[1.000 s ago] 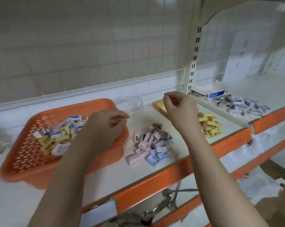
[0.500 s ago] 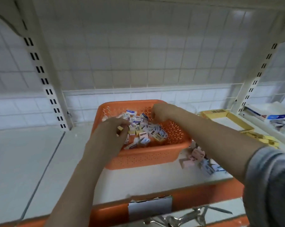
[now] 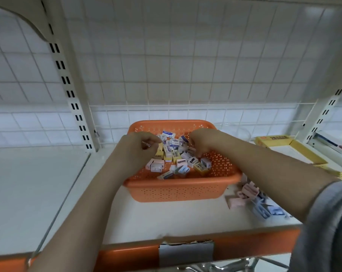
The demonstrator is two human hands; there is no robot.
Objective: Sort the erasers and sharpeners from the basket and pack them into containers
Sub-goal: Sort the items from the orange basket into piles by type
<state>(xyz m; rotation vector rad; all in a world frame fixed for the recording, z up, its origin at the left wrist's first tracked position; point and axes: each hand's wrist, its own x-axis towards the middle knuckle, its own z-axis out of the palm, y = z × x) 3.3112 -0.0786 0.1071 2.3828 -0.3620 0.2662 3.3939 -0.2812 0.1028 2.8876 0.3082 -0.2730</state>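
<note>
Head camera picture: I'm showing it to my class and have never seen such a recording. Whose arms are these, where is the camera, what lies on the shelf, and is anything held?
There is no machine here. The camera sits on a person's head and looks forward and down, so the two bare arms are that person's own. Both hands are over an orange basket on a white shelf. The basket holds a jumble of small boxed erasers and sharpeners. The left hand has its fingers curled and seems to pinch something small, too blurred to name. The right hand reaches into the pile with curled fingers; whether it holds a piece is hidden. Right of the basket lies a small pile of pink and blue pieces, and further back a yellow box.
</note>
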